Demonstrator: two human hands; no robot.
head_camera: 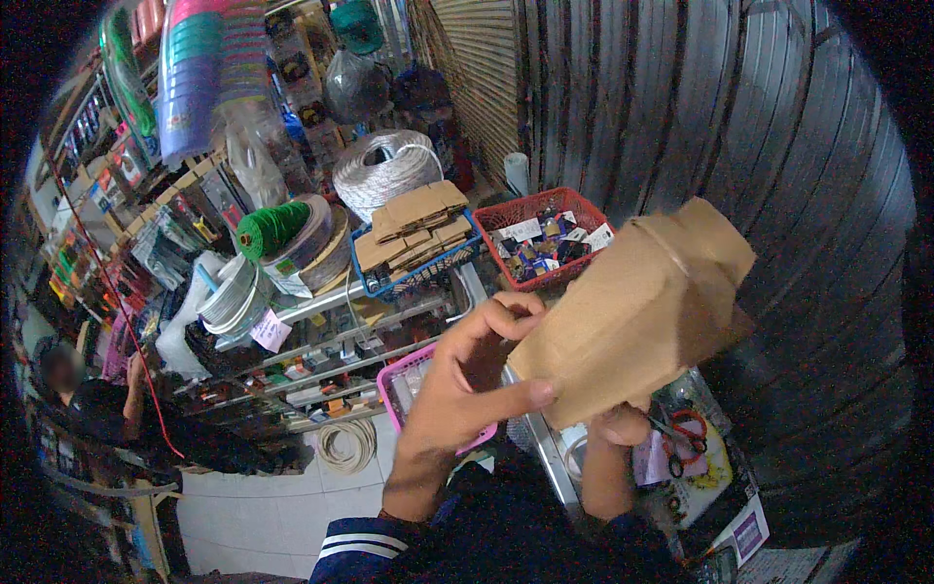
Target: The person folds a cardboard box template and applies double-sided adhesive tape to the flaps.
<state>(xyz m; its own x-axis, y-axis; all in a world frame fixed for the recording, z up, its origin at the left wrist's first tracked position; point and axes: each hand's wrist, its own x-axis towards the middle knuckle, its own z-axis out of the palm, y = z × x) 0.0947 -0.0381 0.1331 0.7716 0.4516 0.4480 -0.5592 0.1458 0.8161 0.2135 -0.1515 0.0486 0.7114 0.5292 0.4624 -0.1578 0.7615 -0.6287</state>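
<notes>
In front of me a brown paper package [620,314] is held up at a slant, its far end folded over and crossed by a narrow band. My left hand [467,379] grips the near left end, thumb along the lower edge and fingers curled at the upper corner. Beneath the package, my right hand [620,429] holds its underside; most of those fingers are hidden. Just beyond the package sits a red plastic basket [503,255] of small padlocks [549,230] with white tags. Scissors with orange-red handles [689,434] lie near my right hand.
A blue basket [430,271] carries folded cardboard [419,212] on the glass counter. Beside it stand a white rope coil [390,171] and green twine [273,230]. A pink basket [398,372] is below my left hand. A cable coil [346,445] rests on the floor. At left is another person [102,409].
</notes>
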